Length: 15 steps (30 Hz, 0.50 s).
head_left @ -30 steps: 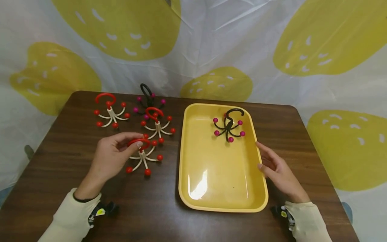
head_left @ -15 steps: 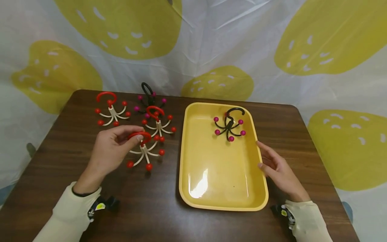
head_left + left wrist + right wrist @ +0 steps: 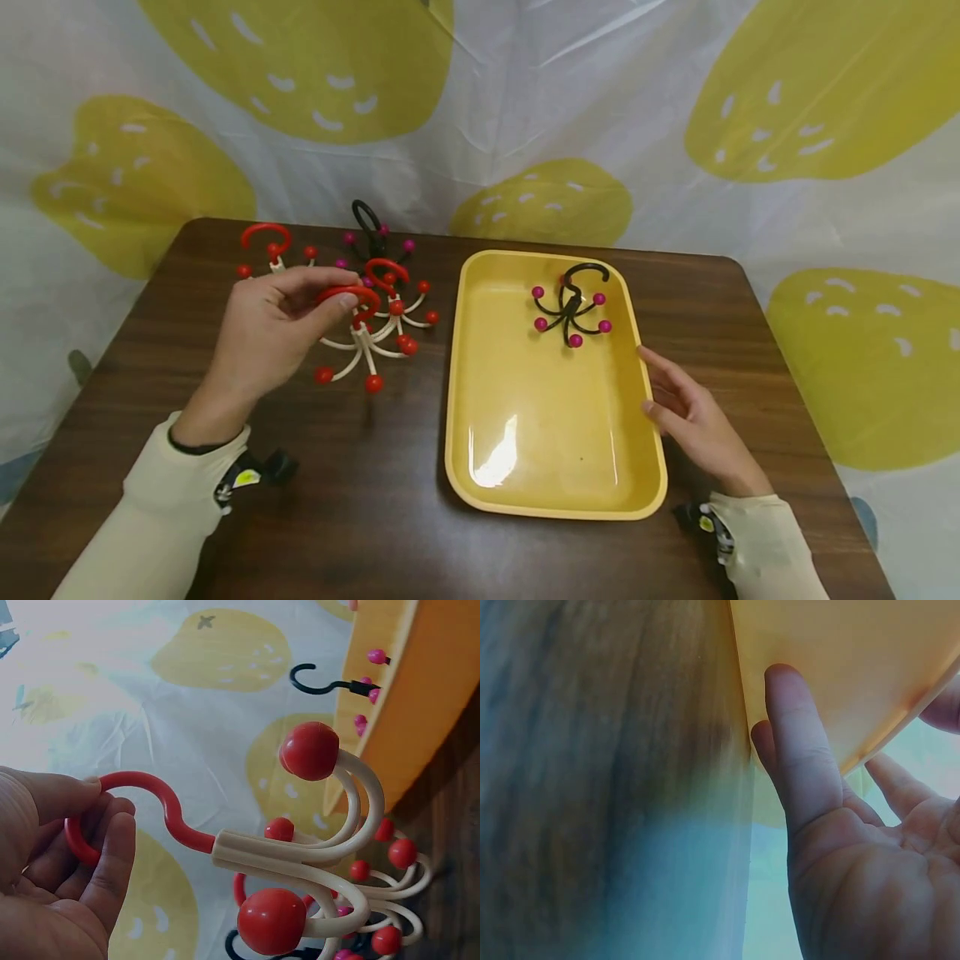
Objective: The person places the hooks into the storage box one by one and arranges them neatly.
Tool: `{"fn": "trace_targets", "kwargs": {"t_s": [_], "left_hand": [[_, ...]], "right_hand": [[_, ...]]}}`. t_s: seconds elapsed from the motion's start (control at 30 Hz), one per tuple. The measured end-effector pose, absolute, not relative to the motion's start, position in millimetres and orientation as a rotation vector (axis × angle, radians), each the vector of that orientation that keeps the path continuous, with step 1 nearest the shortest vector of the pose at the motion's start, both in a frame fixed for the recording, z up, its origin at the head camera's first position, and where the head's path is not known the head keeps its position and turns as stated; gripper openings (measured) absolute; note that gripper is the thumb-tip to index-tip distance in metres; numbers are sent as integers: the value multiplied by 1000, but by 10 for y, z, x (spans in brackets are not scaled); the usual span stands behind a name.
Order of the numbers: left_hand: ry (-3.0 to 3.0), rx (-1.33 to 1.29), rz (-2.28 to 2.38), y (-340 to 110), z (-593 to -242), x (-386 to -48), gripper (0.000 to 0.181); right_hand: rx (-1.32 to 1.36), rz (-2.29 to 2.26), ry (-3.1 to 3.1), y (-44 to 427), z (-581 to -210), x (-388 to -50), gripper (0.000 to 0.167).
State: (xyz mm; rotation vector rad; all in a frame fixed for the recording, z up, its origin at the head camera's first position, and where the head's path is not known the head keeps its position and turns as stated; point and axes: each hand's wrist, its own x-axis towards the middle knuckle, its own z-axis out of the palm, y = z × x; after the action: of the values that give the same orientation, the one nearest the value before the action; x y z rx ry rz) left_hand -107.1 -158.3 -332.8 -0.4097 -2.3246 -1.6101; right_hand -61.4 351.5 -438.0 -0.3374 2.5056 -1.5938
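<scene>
My left hand pinches the red hook of a cream multi-arm hanger with red ball tips, held above the table. In the left wrist view, thumb and fingers of the hand close round the red hook, the cream arms spreading away from it. A yellow tray has a black hanger with magenta balls inside, near its back right. My right hand touches the tray's right side; in the right wrist view its fingers lie fairly straight along the tray wall.
Behind the held hanger stand another red-hooked hanger and a black one with magenta balls. A further red-hooked hanger at the back left is partly hidden by my left hand. A lemon-patterned cloth hangs behind the brown table.
My left hand has moved up in the head view, lifting the pinched hanger off the table. The right hand stays against the tray, which has barely shifted in view.
</scene>
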Motion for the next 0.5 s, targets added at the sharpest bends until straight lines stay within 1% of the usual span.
{"fn": "trace_targets", "kwargs": {"t_s": [0.3, 0.5], "left_hand": [[-2329, -410, -1613, -1501, -3158, -1177, 20], [-2272, -476, -1664, -1393, -3116, -1254, 20]], "right_hand": [[-344, -1597, 2510, 3501, -4364, -603, 67], [-357, -1598, 2509, 3513, -4365, -605, 67]]}}
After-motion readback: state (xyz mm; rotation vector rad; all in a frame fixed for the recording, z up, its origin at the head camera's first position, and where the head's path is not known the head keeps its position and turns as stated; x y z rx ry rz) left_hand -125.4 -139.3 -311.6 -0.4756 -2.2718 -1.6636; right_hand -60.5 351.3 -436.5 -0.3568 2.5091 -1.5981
